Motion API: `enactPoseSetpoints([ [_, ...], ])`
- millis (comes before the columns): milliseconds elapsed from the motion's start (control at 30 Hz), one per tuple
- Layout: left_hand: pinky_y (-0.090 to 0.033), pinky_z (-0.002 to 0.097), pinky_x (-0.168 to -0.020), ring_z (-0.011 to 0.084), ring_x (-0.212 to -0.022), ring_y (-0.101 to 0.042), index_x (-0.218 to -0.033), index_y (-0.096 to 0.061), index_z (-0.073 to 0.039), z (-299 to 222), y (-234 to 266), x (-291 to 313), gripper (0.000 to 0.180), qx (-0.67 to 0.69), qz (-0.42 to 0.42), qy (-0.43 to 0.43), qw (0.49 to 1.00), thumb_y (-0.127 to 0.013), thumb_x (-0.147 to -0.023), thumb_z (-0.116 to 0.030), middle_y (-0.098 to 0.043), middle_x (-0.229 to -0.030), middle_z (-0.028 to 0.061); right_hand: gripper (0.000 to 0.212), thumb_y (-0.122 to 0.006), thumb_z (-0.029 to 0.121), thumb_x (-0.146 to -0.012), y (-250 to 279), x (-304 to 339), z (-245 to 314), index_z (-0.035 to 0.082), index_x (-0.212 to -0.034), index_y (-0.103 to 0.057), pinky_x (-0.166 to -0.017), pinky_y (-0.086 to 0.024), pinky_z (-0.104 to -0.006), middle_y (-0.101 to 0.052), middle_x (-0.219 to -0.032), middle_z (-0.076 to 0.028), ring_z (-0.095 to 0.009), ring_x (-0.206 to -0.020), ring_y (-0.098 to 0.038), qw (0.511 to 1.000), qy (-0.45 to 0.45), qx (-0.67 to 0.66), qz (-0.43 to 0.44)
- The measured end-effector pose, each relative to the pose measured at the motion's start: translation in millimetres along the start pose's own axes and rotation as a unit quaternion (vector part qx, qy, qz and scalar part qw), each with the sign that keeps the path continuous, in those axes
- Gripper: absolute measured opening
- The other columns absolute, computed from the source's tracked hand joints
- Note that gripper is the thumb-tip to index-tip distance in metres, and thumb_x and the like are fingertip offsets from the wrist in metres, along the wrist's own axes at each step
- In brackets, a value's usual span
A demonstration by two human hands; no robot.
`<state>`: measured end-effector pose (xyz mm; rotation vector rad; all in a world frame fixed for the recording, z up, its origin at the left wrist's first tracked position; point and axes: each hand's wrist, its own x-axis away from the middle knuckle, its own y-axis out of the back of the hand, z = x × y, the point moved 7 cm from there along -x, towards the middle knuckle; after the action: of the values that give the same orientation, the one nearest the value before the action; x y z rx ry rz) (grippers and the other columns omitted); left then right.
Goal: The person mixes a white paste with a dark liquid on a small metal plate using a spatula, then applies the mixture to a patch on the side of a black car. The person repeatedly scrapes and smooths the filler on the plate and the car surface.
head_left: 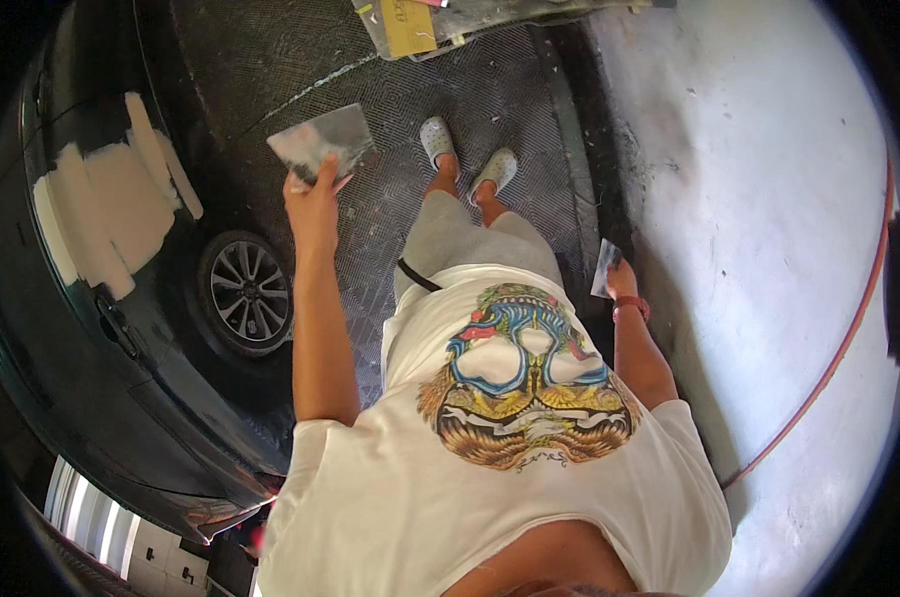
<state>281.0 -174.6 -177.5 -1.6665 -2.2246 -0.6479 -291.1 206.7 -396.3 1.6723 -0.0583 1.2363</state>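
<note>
My left hand (315,204) is closed on the near edge of a flat, shiny, rectangular plate (345,129), with the thumb lying on top. Whitish and pinkish smears show across the plate's face. Low at my right side, my right hand (622,279) grips a small, thin, flat-bladed spreader (604,267) with dark marks on it. To my left stands a dark car (171,328). Pale beige filler (121,204) covers a broad patch of its body panel in overlapping strips, above the wheel (251,294). Both hands are apart from the car.
A worktop (509,12) with a yellow-brown sheet (408,28) is ahead. A pale, scuffed wall (768,229) rises on my right, with a red hose (848,348) along it. Under my feet is a dark patterned floor (370,239). White cabinets (161,557) stand at the lower left.
</note>
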Motion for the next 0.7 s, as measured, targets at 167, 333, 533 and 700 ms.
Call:
enactPoseSetpoints([
  [167, -0.061, 0.0401, -0.092, 0.0258, -0.114, -0.063, -0.128, -0.056, 0.005, 35.2, -0.3, 33.5, 0.038, 0.052, -0.047, 0.052, 0.996, -0.069, -0.096, -0.011, -0.062, -0.126, 0.0153, 0.048, -0.055, 0.027, -0.097, -1.7, 0.4, 11.7, 0.000, -0.136, -0.056, -0.104, -0.046, -0.0511, -0.061, -0.128, -0.033, -0.048, -0.123, -0.056, 0.998, 0.013, -0.053, 0.041],
  [333, -0.061, 0.0409, -0.093, 0.0256, -0.111, -0.065, -0.127, -0.056, 0.005, 64.4, -44.9, 51.3, 0.037, 0.071, 0.014, 0.085, 0.994, -0.069, -0.096, -0.011, -0.063, -0.123, 0.0152, 0.049, -0.054, 0.031, -0.101, 80.1, -39.8, 77.6, -0.003, -0.137, -0.054, -0.107, -0.042, -0.0498, -0.058, -0.133, -0.033, -0.047, -0.128, -0.053, 0.994, 0.069, -0.073, -0.045],
  [533, -0.059, 0.0428, -0.096, 0.0274, -0.112, -0.065, -0.128, -0.053, 0.007, 71.0, -80.9, 32.9, 0.044, 0.050, 0.035, 0.079, 0.995, -0.071, -0.095, -0.016, -0.062, -0.123, 0.0178, 0.050, -0.052, 0.032, -0.103, 176.3, -40.7, 154.2, -0.004, -0.138, -0.053, -0.104, -0.044, -0.0486, -0.061, -0.131, -0.030, -0.046, -0.125, -0.055, 0.969, 0.167, -0.160, -0.083],
  [700, -0.058, 0.0431, -0.097, 0.0288, -0.114, -0.064, -0.131, -0.050, 0.007, 60.3, -88.6, 38.3, 0.049, 0.094, 0.019, 0.070, 0.993, -0.072, -0.095, -0.018, -0.061, -0.124, 0.0184, 0.053, -0.051, 0.035, -0.104, 161.0, -60.9, 134.7, -0.002, -0.142, -0.050, -0.106, -0.043, -0.0476, -0.059, -0.135, -0.029, -0.046, -0.127, -0.054, 0.969, 0.198, -0.127, -0.072],
])
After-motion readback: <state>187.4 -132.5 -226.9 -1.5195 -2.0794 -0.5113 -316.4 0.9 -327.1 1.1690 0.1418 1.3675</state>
